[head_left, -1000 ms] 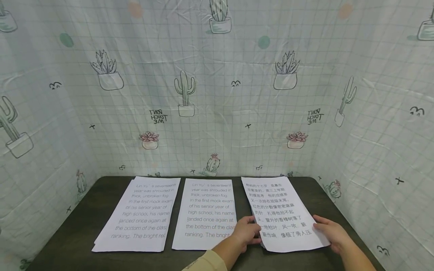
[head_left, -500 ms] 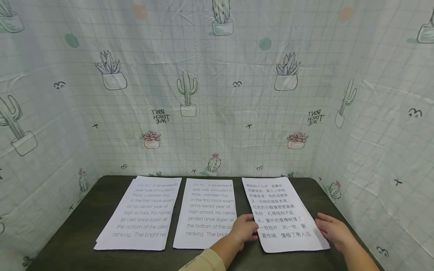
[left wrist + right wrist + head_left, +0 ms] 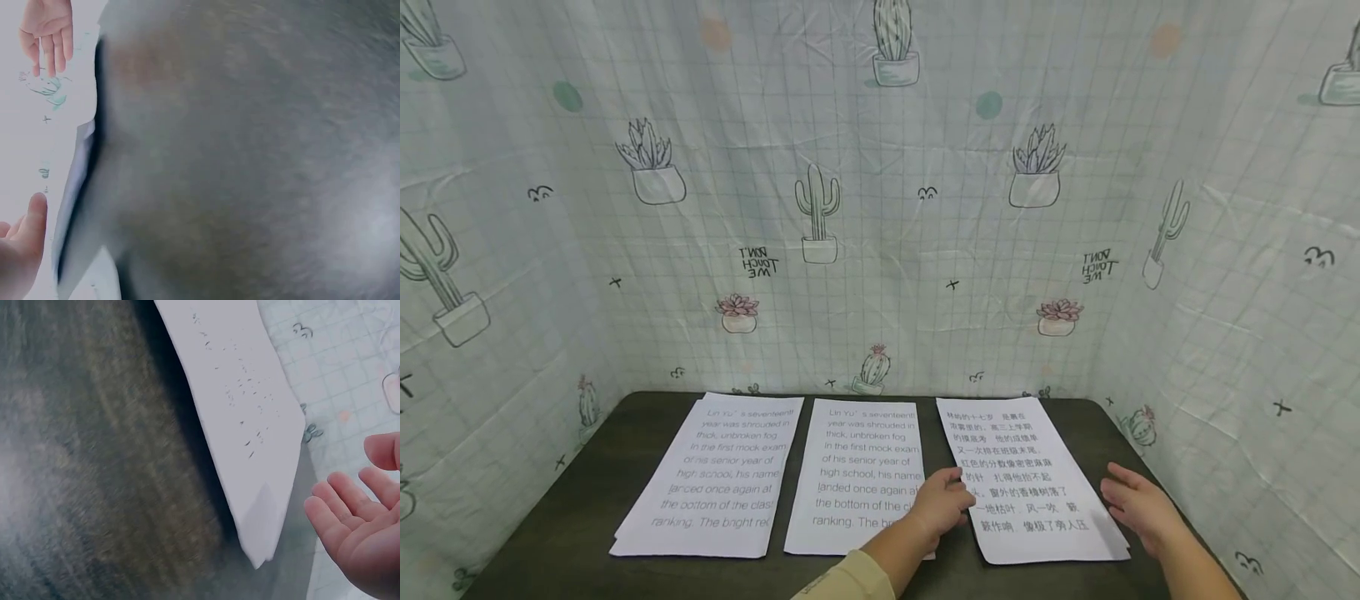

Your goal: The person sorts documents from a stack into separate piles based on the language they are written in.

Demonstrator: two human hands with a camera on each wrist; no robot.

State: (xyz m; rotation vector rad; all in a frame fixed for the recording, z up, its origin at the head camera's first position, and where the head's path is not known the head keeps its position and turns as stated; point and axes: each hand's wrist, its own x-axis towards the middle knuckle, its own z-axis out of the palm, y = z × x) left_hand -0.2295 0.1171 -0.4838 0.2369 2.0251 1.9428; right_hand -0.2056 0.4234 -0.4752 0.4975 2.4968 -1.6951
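A stack of white paper sheets with printed Chinese text (image 3: 1026,479) lies on the dark table at the right. My left hand (image 3: 942,502) is beside its left edge with relaxed fingers and grips nothing; in the head view I cannot tell whether the fingertips touch the paper. Only part of that hand (image 3: 24,247) shows in the left wrist view. Past the stack's right edge, my right hand (image 3: 1138,507) hovers apart from the paper. Its fingers are loosely extended in the right wrist view, where the paper stack (image 3: 240,425) lies to its left.
Two more paper stacks with English print, the middle stack (image 3: 857,467) and the left stack (image 3: 715,475), lie on the dark table (image 3: 568,492). My left forearm crosses the middle stack's lower right corner. A cactus-print curtain (image 3: 880,208) encloses the back and sides.
Both hands have let go of the right paper stack's lower edges. The right hand has drawn away to the right and slightly up; the left has eased slightly left. The stack lies flat.
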